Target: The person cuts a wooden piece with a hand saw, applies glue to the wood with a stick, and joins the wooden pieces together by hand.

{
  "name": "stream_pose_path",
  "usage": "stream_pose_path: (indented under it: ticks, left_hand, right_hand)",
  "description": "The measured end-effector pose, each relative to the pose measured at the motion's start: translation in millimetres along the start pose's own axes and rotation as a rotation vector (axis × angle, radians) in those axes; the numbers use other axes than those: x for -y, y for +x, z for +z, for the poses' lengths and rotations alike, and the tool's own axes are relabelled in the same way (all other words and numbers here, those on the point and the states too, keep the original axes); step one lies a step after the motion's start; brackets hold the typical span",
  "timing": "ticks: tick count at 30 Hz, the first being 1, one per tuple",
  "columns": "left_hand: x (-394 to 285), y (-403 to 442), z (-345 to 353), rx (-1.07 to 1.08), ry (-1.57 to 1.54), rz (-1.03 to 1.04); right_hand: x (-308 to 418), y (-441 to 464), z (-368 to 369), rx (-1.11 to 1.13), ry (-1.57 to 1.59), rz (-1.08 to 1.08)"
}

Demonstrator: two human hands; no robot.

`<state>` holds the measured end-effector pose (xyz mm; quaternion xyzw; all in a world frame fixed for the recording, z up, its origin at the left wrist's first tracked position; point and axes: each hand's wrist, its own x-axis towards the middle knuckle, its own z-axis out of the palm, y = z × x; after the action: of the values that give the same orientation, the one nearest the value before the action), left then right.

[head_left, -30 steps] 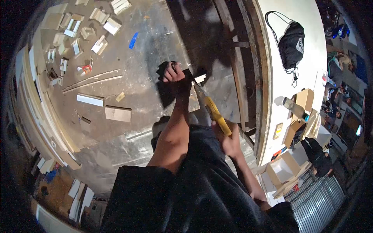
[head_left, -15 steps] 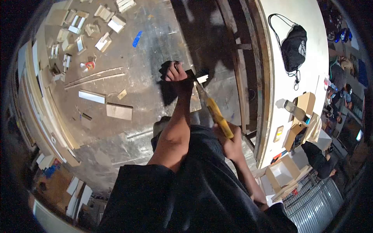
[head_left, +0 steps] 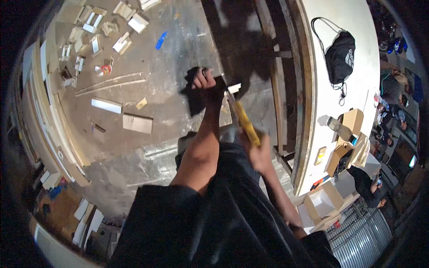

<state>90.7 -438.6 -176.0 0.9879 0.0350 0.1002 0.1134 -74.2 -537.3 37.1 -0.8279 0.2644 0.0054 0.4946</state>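
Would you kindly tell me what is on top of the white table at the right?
On the white table are a black drawstring bag, a bottle and an open cardboard box, among other items. The bag's contents and the tabletop beneath it are hidden.

loose black top [head_left: 223,214], wide short sleeves [head_left: 161,207], bare forearms [head_left: 199,156]

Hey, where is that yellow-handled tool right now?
In the head view, the yellow-handled tool is just right of centre, gripped in the right hand, its far end near the left hand.
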Motion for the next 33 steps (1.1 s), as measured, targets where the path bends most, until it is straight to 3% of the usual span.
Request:
stream_pose_path:
  ticks: [1,2,4,6,8,9,10,12,15,17,19,20,22,23,25,29,32,33]
  left_hand:
    - [-1,2,4,-0.090,-0.076,0.002]
    - [-3,0,6,-0.086,-0.076,-0.005]
    - [-3,2,-2,-0.031,-0.023,-0.017]
    - [0,0,-5,-0.027,-0.084,-0.002]
    - [-2,4,-19,0.022,-0.062,0.038]
    - [1,0,-5,-0.022,-0.123,0.022]
    - [1,-1,5,-0.086,-0.126,0.008]
    - [-1,2,-10,-0.003,-0.085,0.014]
    - [0,1,-12,0.028,-0.083,0.010]
    - [5,-7,-11,-0.025,-0.055,-0.001]
    - [-1,6,6,-0.171,-0.057,-0.019]
    - [3,-1,0,-0.090,-0.097,0.024]
    - [-4,3,-18,-0.004,-0.147,-0.001]
    - [-6,11,-16,-0.013,-0.151,-0.001]
    - [0,3,-18,-0.015,-0.128,0.013]
    - [-2,1,-9,-0.081,-0.101,0.033]
    - [3,-3,-2,-0.048,-0.060,0.041]
    - [8,-17,-4,-0.022,-0.047,0.033]
  right_hand:
    - [12,-10,-15,0.162,0.035,0.163]
    - [21,-8,-24,0.167,0.029,0.166]
    - [40,-8,-30,0.109,0.363,0.483]
    - [29,6,-17,0.145,0.279,0.471]
    - [25,10,-9,0.143,-0.101,0.352]
    - [10,-9,-17,0.193,0.216,0.332]
    - [53,0,-35,0.290,0.300,0.342]
    - [45,-15,-44,0.181,0.296,0.564]
    - [-31,3,-6,0.241,0.148,0.392]
    - [-24,-28,-22,0.269,0.221,0.446]
    - [27,-19,-35,0.246,0.312,0.542]
    - [60,-12,-42,0.217,0.336,0.612]
    - [57,-5,-33,0.134,0.213,0.527]
    - [41,9,-17,0.169,0.163,0.387]
    - [45,2,-16,0.185,0.129,0.320]
    - [33,-10,-43,0.279,0.260,0.471]
    - [15,12,-16,0.266,0.209,0.501]
    - [9,12,-4,0.185,0.093,0.313]
